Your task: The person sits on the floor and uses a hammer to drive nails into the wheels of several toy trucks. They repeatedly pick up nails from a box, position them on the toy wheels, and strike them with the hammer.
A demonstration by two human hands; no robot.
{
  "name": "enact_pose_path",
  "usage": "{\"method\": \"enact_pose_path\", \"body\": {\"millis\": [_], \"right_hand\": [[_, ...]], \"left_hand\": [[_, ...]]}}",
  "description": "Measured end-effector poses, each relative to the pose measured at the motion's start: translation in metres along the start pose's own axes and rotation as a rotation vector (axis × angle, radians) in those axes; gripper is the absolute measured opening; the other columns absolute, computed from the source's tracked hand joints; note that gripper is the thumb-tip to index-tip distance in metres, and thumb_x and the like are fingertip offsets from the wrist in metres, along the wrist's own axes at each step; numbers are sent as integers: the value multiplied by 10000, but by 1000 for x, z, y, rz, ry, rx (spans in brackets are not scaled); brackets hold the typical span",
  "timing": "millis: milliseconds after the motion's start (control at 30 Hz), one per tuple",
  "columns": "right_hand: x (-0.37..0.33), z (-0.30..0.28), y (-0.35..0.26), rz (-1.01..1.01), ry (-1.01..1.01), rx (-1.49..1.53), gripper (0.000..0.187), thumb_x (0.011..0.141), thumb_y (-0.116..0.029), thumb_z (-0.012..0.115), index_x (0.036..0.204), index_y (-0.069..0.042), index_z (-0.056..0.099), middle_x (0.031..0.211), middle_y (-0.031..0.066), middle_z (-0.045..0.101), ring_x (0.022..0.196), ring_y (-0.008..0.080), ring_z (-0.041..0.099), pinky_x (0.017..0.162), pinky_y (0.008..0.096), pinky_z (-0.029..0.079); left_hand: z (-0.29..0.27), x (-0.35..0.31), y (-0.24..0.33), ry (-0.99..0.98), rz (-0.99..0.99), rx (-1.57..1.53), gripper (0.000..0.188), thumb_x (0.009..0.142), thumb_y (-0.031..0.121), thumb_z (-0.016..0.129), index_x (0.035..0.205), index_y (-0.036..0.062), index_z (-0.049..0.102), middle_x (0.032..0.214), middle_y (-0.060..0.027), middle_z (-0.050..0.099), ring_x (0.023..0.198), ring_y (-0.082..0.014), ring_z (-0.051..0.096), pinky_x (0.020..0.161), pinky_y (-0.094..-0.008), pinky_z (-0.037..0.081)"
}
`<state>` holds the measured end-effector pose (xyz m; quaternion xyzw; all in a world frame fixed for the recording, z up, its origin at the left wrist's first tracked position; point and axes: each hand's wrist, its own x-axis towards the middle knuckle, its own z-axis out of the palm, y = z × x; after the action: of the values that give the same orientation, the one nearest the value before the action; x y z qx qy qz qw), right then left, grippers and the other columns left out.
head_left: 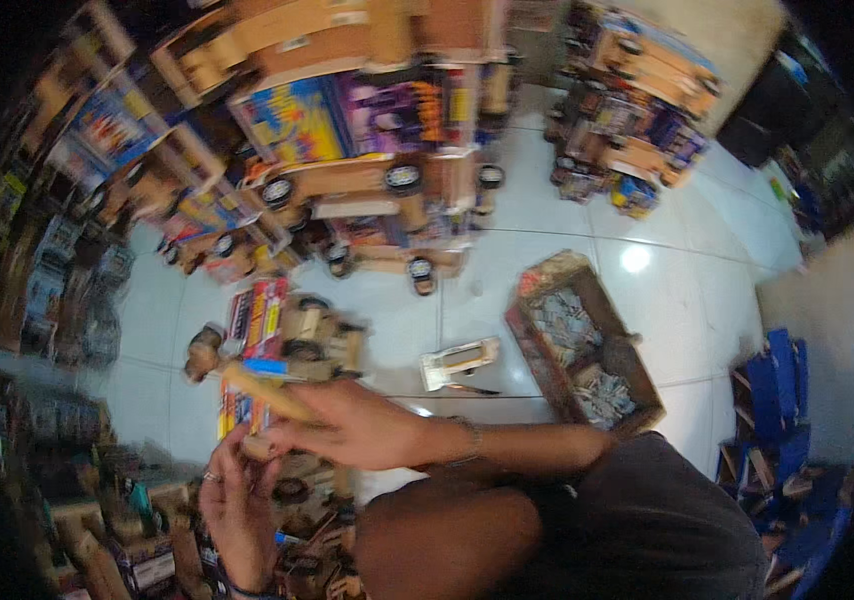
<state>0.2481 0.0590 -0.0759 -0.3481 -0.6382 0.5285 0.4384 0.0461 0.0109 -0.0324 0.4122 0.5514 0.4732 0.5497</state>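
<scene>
My right hand (357, 425) reaches across from the right and is closed around the wooden handle of a hammer (272, 392), whose blurred head points to the far left. Beneath the hammer lies a toy truck of bare wood (332, 345) with black wheels and a brightly printed side panel (259, 310). My left hand (237, 495), wearing a ring, comes up from the lower edge. Its fingertips are pinched together beside the truck, close to my right hand; what they hold is blurred and partly hidden.
A partitioned wooden box (647, 375) with small metal pieces stands on the tiled floor to the right. Left of it lies a whitish flat object (459, 362). Finished-looking wooden trucks (367, 185) are stacked ahead and left; more trucks (632, 110) stand far right, blue pieces (772, 385) nearer.
</scene>
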Motion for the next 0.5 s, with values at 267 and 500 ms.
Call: {"method": "enact_pose_path", "body": {"millis": [267,500], "right_hand": [[12,6,-34,469,-218,333,298,1018,-316,650,1167,-59,623,851,-10,671,574,22,470,484,208,375],[22,30,-37,524,-334,333,265,1031,-298,627,1158,-66,616,907,19,720,556,10,451,474,194,370]], "left_hand": [[-16,-10,19,-29,-69,13,280,1021,140,637,1259,-6,628,1045,-58,704,917,-124,689,826,-246,570],[-45,-24,13,-18,-96,-89,321,1018,116,634,1285,-60,608,1127,-130,702,1007,-174,706,910,-298,597]]}}
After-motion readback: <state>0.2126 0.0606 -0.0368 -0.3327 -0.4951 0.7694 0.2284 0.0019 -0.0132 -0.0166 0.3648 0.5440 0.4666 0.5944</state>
